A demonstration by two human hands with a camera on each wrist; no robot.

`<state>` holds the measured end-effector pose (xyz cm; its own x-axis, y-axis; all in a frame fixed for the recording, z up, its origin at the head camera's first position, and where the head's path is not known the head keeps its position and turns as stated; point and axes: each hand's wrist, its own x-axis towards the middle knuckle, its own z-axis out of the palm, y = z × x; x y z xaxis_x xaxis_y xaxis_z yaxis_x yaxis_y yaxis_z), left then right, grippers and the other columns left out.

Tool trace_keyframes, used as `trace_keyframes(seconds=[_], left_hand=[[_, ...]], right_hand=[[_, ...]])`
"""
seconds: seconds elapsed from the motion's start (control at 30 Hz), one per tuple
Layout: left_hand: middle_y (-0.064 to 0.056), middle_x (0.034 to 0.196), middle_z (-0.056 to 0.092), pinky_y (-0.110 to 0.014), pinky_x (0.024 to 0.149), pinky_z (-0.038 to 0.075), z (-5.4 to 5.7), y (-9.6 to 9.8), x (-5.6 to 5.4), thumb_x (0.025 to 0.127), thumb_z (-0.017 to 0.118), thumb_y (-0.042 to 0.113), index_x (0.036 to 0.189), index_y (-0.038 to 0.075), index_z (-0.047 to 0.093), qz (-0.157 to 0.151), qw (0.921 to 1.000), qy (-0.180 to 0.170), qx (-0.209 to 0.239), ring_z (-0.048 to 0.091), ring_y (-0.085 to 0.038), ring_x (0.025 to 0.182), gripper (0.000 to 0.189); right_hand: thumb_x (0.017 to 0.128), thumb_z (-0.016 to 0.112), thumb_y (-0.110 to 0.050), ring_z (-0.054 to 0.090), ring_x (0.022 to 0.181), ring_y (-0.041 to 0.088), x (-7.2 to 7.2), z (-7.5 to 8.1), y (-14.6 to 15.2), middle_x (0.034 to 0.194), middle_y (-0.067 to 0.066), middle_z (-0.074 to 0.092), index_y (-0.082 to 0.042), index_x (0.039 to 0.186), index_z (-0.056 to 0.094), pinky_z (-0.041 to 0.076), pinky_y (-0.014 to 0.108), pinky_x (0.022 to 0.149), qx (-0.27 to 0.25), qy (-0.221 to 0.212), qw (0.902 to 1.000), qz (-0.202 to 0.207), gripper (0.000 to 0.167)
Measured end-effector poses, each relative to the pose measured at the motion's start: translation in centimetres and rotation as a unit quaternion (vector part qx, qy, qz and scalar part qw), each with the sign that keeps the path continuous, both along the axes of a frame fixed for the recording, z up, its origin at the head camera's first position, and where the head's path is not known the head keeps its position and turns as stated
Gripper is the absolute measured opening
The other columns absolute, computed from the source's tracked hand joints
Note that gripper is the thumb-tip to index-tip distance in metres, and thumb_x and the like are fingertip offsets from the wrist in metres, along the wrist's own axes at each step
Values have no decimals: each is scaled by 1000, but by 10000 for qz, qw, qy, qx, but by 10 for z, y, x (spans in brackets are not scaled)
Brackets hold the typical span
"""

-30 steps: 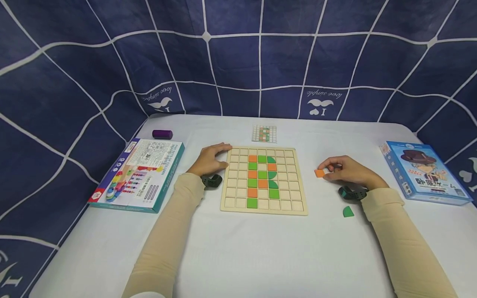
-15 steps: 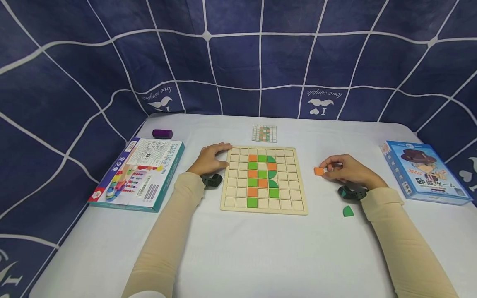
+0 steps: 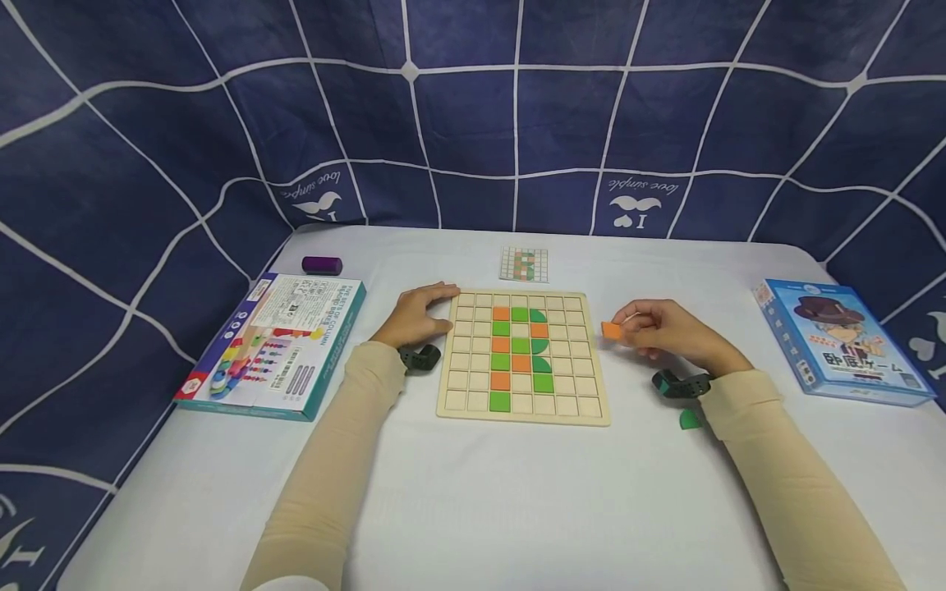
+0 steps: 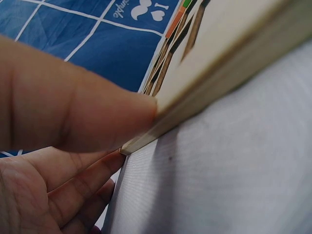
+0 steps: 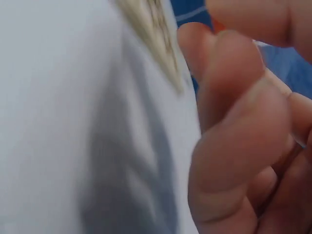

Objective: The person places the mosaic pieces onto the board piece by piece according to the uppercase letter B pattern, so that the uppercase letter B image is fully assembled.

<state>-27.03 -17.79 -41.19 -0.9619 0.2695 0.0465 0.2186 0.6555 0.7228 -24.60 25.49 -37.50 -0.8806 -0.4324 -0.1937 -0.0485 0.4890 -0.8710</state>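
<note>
A pale wooden grid board (image 3: 524, 417) lies mid-table, with orange and green squares and green rounded pieces in some of its cells. My left hand (image 3: 415, 317) rests at the board's upper left corner. In the left wrist view its straight thumb (image 4: 102, 114) touches the board's edge, and the other fingers reach along toward the corner. Just off the board's right side, my right hand (image 3: 665, 332) pinches an orange square tile (image 3: 611, 330) between thumb and fingertips. Beneath the right wrist a green quarter-round piece (image 3: 690, 419) lies on the cloth, partly covered.
Behind the board lies a small pattern card (image 3: 525, 265). At the left are a boxed bead toy (image 3: 277, 345) and a purple cylinder (image 3: 322, 266). A blue game box (image 3: 842, 341) stands at the right. A dark blue curtain (image 3: 473, 115) closes off the back.
My right hand has lifted the orange tile and carried it left toward the board. The green quarter-round piece is now partly hidden by the right wrist. My left hand stays put.
</note>
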Motion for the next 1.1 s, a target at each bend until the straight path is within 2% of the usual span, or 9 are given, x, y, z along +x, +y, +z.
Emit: trace_keyframes(seconds=[0.33,0.63,0.8,1.1], left_hand=[[-11,164,52,-47,135,22,-1,0,0,86,75,4,153,4,61,14,10000,-16,25,35,-29,161,68],[-12,164,53,-47,135,23,0,1,0,86,76,4,153,4,61,26,10000,39,-48,36,-29,160,68],[-11,164,53,-47,135,22,0,2,1,86,76,4,153,5,61,52,10000,4,-14,36,-29,161,69],[-11,164,53,-46,135,22,1,1,1,86,75,4,152,4,62,22,10000,18,16,36,-28,160,68]], right_hand=[[97,70,5,56,64,9,11,5,-33,92,-2,78,8,121,63,51,21,54,-966,-264,9950,56,26],[95,72,4,56,63,9,21,5,-60,91,0,80,6,122,64,49,20,55,-1050,-588,9927,13,28],[95,72,5,55,61,8,28,2,-74,89,-1,80,4,119,65,49,18,54,-1190,-812,9895,146,25],[93,73,3,53,60,7,38,-7,-93,88,-2,79,7,116,65,47,17,55,-1136,-836,9892,390,25]])
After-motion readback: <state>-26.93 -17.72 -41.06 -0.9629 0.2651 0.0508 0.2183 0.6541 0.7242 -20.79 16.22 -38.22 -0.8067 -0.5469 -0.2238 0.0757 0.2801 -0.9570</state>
